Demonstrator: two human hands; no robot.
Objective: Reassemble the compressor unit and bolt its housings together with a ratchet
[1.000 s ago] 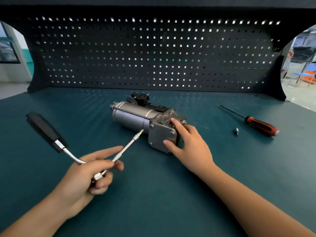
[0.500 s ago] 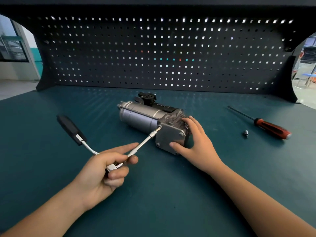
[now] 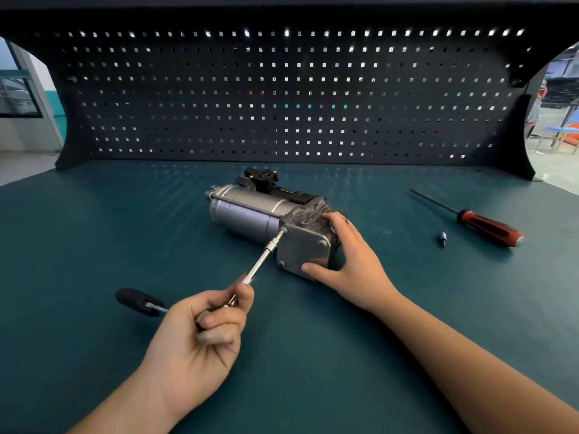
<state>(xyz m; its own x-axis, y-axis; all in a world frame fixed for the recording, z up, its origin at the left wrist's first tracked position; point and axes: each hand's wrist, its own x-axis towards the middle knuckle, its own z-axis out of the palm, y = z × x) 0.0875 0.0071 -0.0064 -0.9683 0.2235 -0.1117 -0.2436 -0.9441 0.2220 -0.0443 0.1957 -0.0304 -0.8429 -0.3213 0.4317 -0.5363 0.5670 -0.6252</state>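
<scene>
**Hands engaged: ratchet seated on a housing bolt**

Our left hand grips the ratchet near its head, fingers curled round it. Our right hand clasps the end plate of the compressor unit. The unit lies on the table just ahead of both hands, housings mated. The ratchet's tip meets the plate's upper-left corner bolt. Two further corner bolts show; the thumb hides the fourth corner. We judge assembly done and final tightening under way. A screwdriver and a loose bit lie well right of the right hand.
</scene>
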